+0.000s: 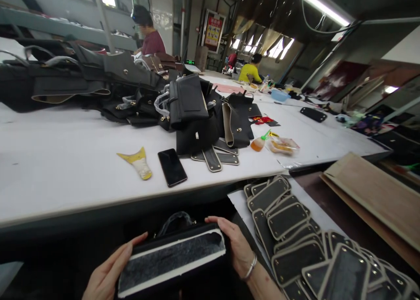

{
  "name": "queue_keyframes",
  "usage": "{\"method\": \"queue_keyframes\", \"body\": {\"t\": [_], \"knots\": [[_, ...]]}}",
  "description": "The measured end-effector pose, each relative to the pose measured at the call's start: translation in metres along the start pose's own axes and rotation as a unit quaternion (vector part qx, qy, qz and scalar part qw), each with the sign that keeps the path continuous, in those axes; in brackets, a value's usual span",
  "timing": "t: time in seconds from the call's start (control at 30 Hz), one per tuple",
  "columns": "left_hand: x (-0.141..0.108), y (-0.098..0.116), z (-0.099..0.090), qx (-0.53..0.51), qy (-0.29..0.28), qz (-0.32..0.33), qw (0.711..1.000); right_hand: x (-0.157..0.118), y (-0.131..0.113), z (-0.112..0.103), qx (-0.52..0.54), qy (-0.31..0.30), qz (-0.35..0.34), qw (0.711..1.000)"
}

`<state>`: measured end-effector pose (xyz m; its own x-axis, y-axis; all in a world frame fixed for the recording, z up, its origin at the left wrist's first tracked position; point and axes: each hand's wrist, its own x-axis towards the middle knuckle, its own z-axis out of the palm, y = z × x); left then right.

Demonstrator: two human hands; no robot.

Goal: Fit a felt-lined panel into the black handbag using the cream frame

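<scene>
Between my two hands is a black handbag (173, 257), its base turned up toward me. That base shows a dark, rough-looking strip with white bands along its long edges. My left hand (110, 269) grips the bag's left end, and my right hand (234, 243), with a bangle at the wrist, wraps round the right end. A plastic-wrapped handle (175, 219) pokes out on the far side. To the right of my right hand lies a pile of dark, pale-edged base panels (288, 219) with small metal studs.
On the white table (82, 168) are a yellow-and-white tool (138, 162), a phone (172, 166), loose panels (213, 159), an orange glue bottle (259, 142) and heaped black handbags (188, 100). Brown boards (377, 195) lean at the right. Two people (152, 41) (249, 72) are farther back.
</scene>
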<state>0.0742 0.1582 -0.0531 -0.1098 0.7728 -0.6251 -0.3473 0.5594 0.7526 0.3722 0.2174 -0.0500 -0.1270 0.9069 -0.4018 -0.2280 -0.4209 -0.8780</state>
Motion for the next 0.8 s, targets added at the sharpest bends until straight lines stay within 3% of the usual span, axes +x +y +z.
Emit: {"method": "queue_keyframes", "body": {"t": [0.2,0.3,0.37,0.4,0.5,0.53,0.57,0.6,0.67,0.73,0.8], "knots": [[0.011,-0.009,-0.01,0.15,0.023,0.099,0.983,0.003,0.008,0.002,-0.123,0.037,-0.093,0.987],[0.012,-0.013,-0.009,0.233,0.049,0.191,0.952,-0.001,0.007,0.002,-0.188,0.05,-0.135,0.972],[0.008,-0.014,-0.007,0.337,0.085,0.3,0.888,-0.006,0.006,0.003,-0.299,0.05,-0.2,0.932],[0.006,-0.015,-0.005,0.405,0.096,0.366,0.833,-0.01,0.006,0.005,-0.375,0.034,-0.244,0.893],[-0.002,-0.014,0.002,0.585,0.083,0.526,0.612,-0.018,0.004,0.011,-0.581,-0.057,-0.348,0.733],[-0.004,-0.013,0.005,0.618,0.078,0.553,0.553,-0.02,0.004,0.014,-0.621,-0.077,-0.363,0.691],[-0.005,-0.012,0.007,0.637,0.079,0.568,0.515,-0.021,0.003,0.017,-0.648,-0.084,-0.371,0.659],[-0.006,-0.011,0.008,0.647,0.084,0.575,0.494,-0.022,0.003,0.019,-0.666,-0.08,-0.377,0.638],[-0.005,-0.01,0.01,0.65,0.098,0.582,0.479,-0.024,0.003,0.023,-0.681,-0.063,-0.387,0.618],[-0.004,-0.01,0.009,0.647,0.101,0.592,0.469,-0.024,0.002,0.024,-0.682,-0.062,-0.388,0.617],[-0.002,-0.009,0.008,0.648,0.101,0.603,0.455,-0.023,-0.002,0.024,-0.671,-0.079,-0.376,0.634]]}}
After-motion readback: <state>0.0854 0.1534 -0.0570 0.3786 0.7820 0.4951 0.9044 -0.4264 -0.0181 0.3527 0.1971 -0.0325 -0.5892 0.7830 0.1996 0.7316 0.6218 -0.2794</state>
